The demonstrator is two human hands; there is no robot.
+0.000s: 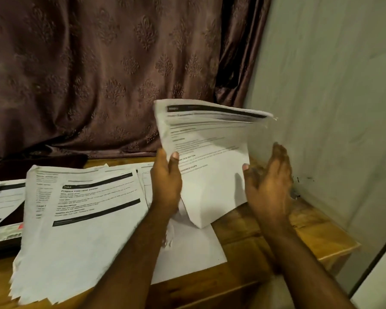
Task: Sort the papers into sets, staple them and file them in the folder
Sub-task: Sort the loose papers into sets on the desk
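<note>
My left hand (166,177) grips the left edge of a set of printed papers (206,148), thumb on the front page. The set stands nearly upright over the table's right part, its lower edge on the table. My right hand (269,177) is beside the set's right edge, fingers straight, palm turned toward the paper. A large fanned stack of printed papers (80,219) lies flat on the left of the table. More sheets (187,246) lie under and behind my left forearm. No stapler shows.
The wooden table (288,230) ends at the right near a pale wall (332,85). A brown patterned curtain (98,63) hangs behind. At the far left, more papers (2,197) lie over a dark flat object (5,241).
</note>
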